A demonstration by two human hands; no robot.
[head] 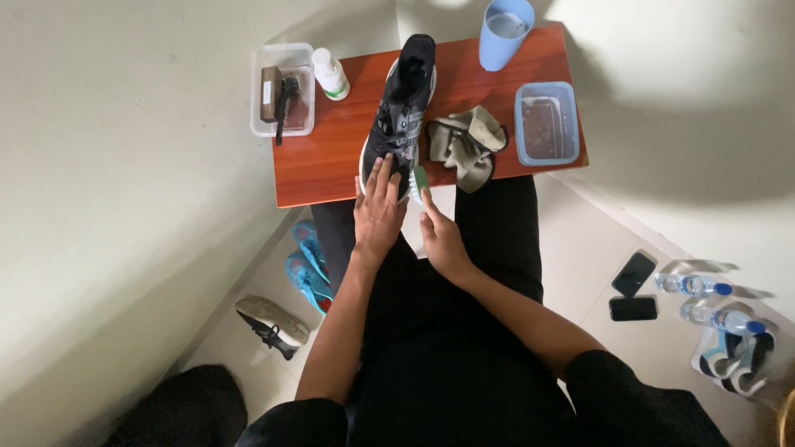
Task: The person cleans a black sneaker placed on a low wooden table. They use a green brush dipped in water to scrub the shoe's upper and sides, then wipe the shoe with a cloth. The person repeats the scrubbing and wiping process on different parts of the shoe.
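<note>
On the reddish wooden table [331,165], seen from the head camera, a black sneaker [402,103] is lying lengthwise, toe toward the person. Left hand [378,211] is pressing flat and open-fingered on the toe end, pinning the shoe; right hand [441,240] is curling closed around a small green-handled brush [420,180], its head touching the sneaker's right edge near the toe. Just right of the sneaker a crumpled grey cloth [465,141] is lying, beyond it a blue tub of murky water [546,122]; behind the heel a blue cup [504,31] is standing. Scrubbing well probably means keeping firm downward pressure with the bracing hand while working the bristles in short strokes along the sole edge.
</note>
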